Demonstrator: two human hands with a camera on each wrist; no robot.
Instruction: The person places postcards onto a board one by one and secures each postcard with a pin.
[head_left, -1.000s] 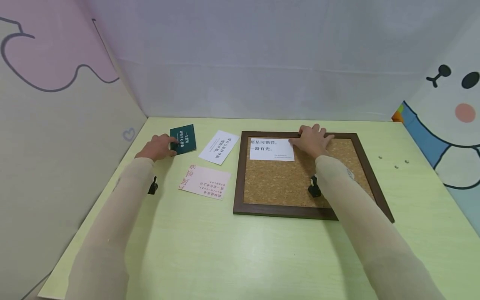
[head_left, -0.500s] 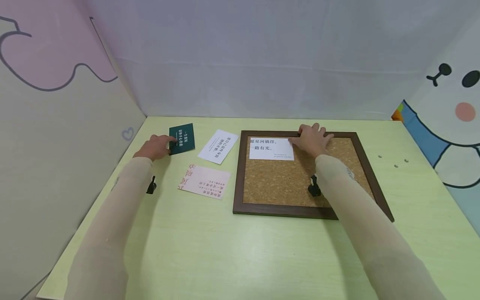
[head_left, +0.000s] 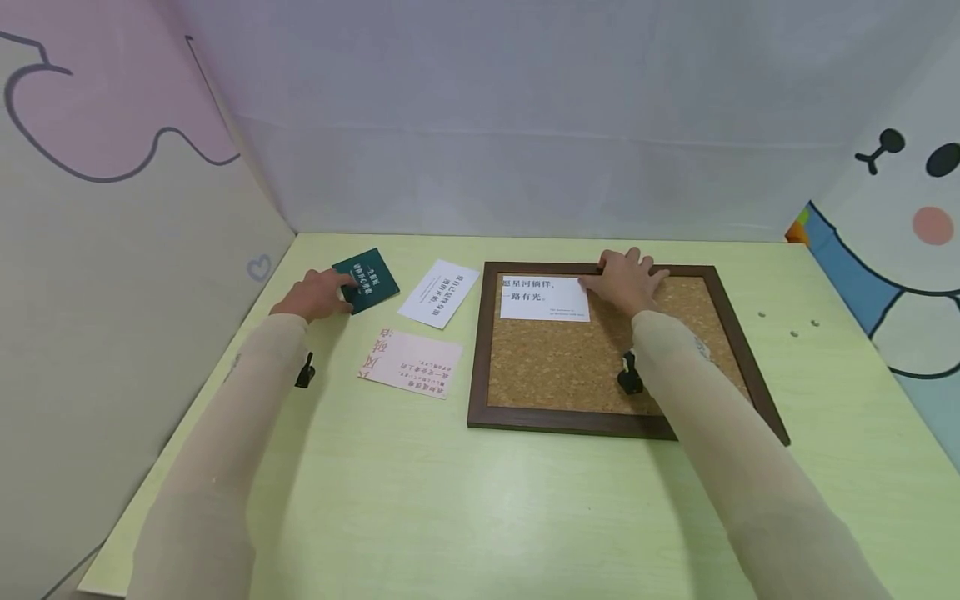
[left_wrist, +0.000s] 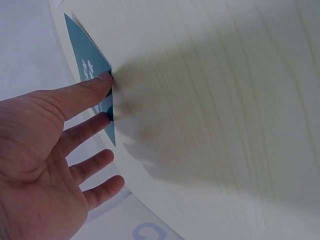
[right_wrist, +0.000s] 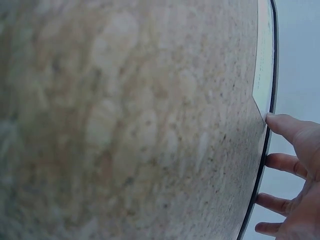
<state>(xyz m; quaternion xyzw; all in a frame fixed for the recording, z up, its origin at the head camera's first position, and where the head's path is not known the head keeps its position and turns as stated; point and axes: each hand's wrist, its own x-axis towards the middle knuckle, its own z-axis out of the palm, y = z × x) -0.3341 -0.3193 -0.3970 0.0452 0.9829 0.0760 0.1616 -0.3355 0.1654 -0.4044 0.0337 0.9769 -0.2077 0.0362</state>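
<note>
A dark green card (head_left: 366,281) lies at the table's back left, turned at an angle. My left hand (head_left: 312,296) touches its left part; in the left wrist view the thumb and index fingertip rest at the edge of the green card (left_wrist: 90,60), the other fingers spread. On the cork board (head_left: 555,367) a white card (head_left: 545,298) lies in the upper left corner. My right hand (head_left: 625,280) rests over the board's top frame, its thumb by this card's right edge. The right wrist view shows the spread fingers of the right hand (right_wrist: 300,175) along the frame.
A second white card (head_left: 438,293) and a pink card (head_left: 412,363) lie left of the board, near the green card. Several small metal pieces (head_left: 794,334) are on the table right of the board. Walls (head_left: 480,183) stand behind and at both sides.
The green card has turned clockwise under my left fingers, its lower right corner shifting toward the second white card. My right hand and the board have hardly moved.
</note>
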